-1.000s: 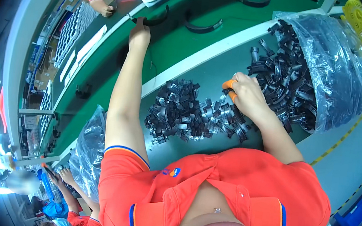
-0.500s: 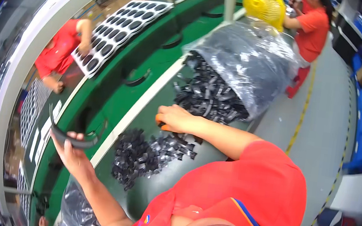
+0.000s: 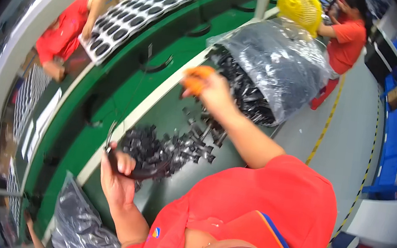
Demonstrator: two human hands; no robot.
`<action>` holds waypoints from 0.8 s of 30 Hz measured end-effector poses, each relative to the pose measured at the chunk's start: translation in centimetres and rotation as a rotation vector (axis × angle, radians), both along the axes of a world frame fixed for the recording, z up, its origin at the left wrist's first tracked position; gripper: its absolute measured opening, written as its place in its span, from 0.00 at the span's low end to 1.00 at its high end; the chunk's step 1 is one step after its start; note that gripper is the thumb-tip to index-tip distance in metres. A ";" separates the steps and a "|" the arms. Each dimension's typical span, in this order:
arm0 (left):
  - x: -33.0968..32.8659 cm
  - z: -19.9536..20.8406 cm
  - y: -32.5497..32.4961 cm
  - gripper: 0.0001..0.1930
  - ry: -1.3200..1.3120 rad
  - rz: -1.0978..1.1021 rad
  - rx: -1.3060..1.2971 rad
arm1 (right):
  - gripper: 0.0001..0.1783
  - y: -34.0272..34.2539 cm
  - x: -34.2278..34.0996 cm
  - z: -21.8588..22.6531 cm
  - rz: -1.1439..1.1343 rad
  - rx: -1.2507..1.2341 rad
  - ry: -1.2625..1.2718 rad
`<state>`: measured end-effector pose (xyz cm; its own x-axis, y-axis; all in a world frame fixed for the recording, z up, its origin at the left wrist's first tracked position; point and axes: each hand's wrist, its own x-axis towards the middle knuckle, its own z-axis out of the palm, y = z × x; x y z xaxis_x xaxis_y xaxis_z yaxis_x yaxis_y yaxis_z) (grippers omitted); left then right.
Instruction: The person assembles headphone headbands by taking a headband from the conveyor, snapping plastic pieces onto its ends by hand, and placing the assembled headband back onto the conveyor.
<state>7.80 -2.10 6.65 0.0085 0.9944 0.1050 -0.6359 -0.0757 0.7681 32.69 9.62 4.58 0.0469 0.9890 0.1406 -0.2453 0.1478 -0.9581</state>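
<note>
My left hand [image 3: 120, 176] is closed round a curved black band [image 3: 150, 171] that looks like a headphone headband, with a thin end pointing up past the fingers. The band lies over the edge of a heap of small black plastic parts [image 3: 144, 142] on the bench. My right hand [image 3: 205, 87], smeared by motion, is raised over the bench near the mouth of a large clear bag [image 3: 277, 64]. Orange covers show on its fingertips; whether it holds anything cannot be made out. More small black parts [image 3: 251, 98] spill from the bag.
Left of the bench runs a green conveyor [image 3: 118, 94] carrying spaced curved bands [image 3: 158, 64]. Across it a person in red [image 3: 66, 28] works beside a white tray of round black pieces [image 3: 140, 15]. A yellow fan [image 3: 299, 10] and another person [image 3: 345, 40] are beyond the bag. A second bag [image 3: 82, 224] sits lower left.
My left hand has brought the band from over the conveyor rightward to the heap on the bench. My right hand has lifted from the parts and moved toward the far side.
</note>
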 end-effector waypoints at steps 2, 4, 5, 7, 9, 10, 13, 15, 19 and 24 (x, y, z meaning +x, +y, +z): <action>-0.6 -0.5 -0.2 0.18 -0.056 -0.016 -0.026 | 0.15 1.7 2.6 -0.9 -0.185 0.116 -0.167; -0.8 -1.7 0.3 0.18 -0.122 -0.032 -0.001 | 0.12 2.6 3.8 -0.4 -0.433 0.093 -0.065; -0.7 -1.8 0.6 0.18 -0.123 -0.062 0.011 | 0.09 1.9 5.0 0.3 -0.382 0.295 -0.241; -0.1 -1.0 1.8 0.18 -0.087 -0.182 -0.002 | 0.11 0.0 6.3 2.1 0.044 0.249 0.320; -0.3 -1.4 2.0 0.17 -0.057 -0.163 -0.043 | 0.14 -1.8 3.2 2.7 0.282 0.225 0.393; -0.1 -1.8 2.3 0.17 -0.058 -0.167 -0.059 | 0.15 -2.9 1.1 2.7 0.341 0.201 0.357; 0.8 -2.3 2.3 0.16 -0.014 -0.123 -0.105 | 0.14 -3.9 -2.6 2.2 0.569 0.054 0.225; 0.9 -2.4 1.8 0.16 0.044 -0.087 -0.117 | 0.14 -4.0 -4.8 1.1 0.619 -0.006 0.155; 1.0 -3.5 2.1 0.18 0.057 -0.117 -0.125 | 0.14 -3.9 -5.9 0.0 0.635 -0.087 0.232; 1.1 -3.7 2.2 0.20 0.039 -0.131 -0.119 | 0.15 -3.7 -5.5 -0.6 0.625 -0.121 0.247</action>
<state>8.88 0.11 2.94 0.1409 0.9899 -0.0165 -0.6040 0.0992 0.7908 27.15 5.92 3.94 -0.5219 0.8487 0.0861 -0.4634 -0.1973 -0.8639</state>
